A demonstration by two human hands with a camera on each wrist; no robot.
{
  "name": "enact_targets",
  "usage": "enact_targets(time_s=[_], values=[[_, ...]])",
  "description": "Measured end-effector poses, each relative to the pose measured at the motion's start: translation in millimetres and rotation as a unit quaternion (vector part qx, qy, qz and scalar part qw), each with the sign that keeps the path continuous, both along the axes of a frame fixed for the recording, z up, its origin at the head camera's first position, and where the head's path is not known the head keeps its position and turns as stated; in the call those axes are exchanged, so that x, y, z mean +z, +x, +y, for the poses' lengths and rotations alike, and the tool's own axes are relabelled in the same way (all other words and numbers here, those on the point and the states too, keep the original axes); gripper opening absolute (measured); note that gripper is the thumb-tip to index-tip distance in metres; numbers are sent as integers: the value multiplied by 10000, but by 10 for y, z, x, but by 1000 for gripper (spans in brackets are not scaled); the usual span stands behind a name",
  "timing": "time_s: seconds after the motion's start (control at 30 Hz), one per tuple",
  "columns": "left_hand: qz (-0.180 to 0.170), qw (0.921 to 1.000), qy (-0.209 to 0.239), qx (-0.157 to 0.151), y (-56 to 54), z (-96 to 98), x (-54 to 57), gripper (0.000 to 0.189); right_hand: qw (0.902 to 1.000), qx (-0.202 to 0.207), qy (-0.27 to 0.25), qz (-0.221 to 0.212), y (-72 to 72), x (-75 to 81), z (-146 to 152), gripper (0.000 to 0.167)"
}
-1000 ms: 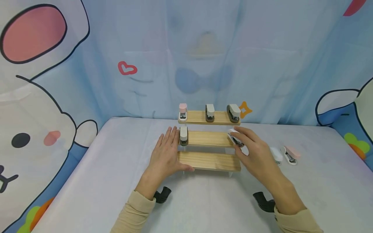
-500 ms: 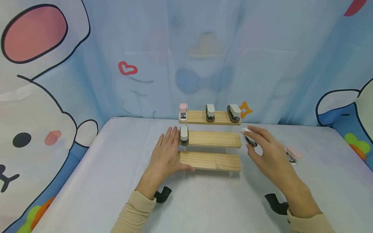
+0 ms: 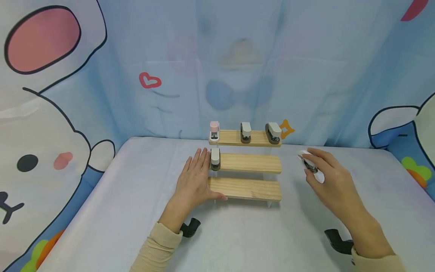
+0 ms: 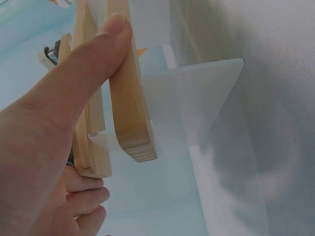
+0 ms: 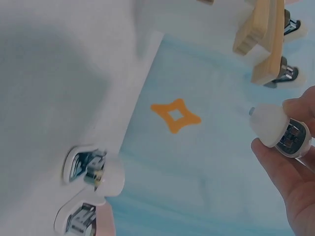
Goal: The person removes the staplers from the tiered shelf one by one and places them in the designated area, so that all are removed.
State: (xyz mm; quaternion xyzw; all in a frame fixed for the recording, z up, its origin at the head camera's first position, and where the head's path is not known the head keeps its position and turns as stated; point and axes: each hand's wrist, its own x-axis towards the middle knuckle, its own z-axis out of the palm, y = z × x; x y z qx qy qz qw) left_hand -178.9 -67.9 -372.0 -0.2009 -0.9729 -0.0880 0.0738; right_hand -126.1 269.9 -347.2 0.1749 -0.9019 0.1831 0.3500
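My right hand pinches a small white stapler between thumb and fingers, to the right of a three-step wooden rack. In the right wrist view this stapler shows its white cover and dark metal inside. My left hand lies along the rack's left side, fingers straight, with the thumb pressed on the front edge of the bottom board. Close to those fingertips, a white-and-dark stapler stands at the left end of the middle board.
On the top board stand a pink stapler and two white-and-dark staplers. Another white stapler and a pink one rest on the white cloth, hidden behind my right hand in the head view. A printed curtain hangs behind.
My right hand has carried the white stapler rightward, from the right end of the middle board out beside the rack. The left hand stays in place.
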Motion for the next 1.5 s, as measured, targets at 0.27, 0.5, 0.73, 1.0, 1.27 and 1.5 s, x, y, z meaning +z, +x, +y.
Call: enact_targets(time_s=[0.27,0.5,0.73,1.0,1.27,1.5], values=[[12,10000,-35,9,-7,4,-5,143,9998,-133,-122,2,12,-48,216,56],[16,10000,8,17,-10,0,-10,143,9994,-276,-164,-90,31,-74,372,54],[4,10000,17,34,-12,2,-10,144,9983,-467,-210,-270,71,-83,503,52],[15,10000,31,23,-5,2,-9,144,9953,-744,-287,-557,106,-135,682,48],[76,10000,28,1,-3,2,-8,143,9885,-1205,-230,-880,130,-165,846,46],[5,10000,40,10,-5,2,-8,143,9821,-1550,-155,-1056,133,-226,970,45]])
